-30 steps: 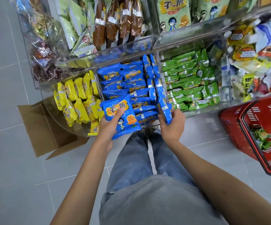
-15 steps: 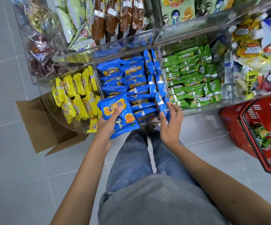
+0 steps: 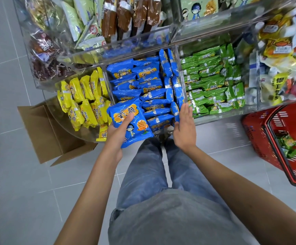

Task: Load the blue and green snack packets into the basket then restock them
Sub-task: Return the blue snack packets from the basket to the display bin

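Head view, clear shelf: it is carrying side-by-side compartments, with the person standing at its front edge.
Red basket: it is sitting on the floor beyond the shelf's right corner, well apart from both hands, and is holding a few green packets in the basket.
Blue compartment: blue snack packets are lying stacked and nearly filling it, so restocking looks to be the step in hand, and far along for blue.
Green compartment: green snack packets are lying in rows just right of the blue ones, past a clear divider.
Upright blue packets: they are standing on edge along the blue compartment's right wall.
Right hand: it is pressing flat, fingers straight, against the nearest upright packets at the front edge, gripping nothing.
Left hand: it is gripping the held blue packet, thumb on top, over the compartment's front-left corner.
Next move: probably laying that packet onto the front of the stack while the right hand is steadying the row; the basket's green ones are waiting.
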The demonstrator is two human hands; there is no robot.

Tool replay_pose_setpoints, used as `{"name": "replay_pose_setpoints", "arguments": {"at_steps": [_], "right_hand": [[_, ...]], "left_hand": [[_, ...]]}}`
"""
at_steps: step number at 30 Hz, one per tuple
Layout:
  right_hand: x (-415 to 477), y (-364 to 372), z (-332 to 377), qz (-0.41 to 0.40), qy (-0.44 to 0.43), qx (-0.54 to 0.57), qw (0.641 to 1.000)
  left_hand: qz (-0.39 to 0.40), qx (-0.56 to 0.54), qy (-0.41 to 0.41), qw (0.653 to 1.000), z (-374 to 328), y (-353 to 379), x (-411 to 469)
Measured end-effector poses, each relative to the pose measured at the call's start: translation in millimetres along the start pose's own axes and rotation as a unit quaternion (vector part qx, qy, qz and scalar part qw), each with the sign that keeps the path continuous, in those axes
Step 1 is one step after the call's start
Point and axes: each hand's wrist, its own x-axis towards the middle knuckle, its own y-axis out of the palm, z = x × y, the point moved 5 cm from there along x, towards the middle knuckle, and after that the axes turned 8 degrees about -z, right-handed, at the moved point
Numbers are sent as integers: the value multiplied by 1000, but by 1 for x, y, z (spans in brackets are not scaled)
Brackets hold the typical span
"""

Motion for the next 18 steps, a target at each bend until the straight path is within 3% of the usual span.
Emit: {"name": "replay_pose_setpoints", "arguments": {"at_steps": [4,12,14,18], "right_hand": [[0,-7,1,12,0,22,1000],[9,-59,35,-82,2,161,983],[11,-68,56,-48,9,255,966],[11,-69,101,105,12,385,917]], "left_hand": [[9,5,4,1000,-2,3,-1],[34,8,27,999,-18,9,-11],[47,11,33,998,-25,12,-17],[87,17,54,995,-37,18,-26]]}}
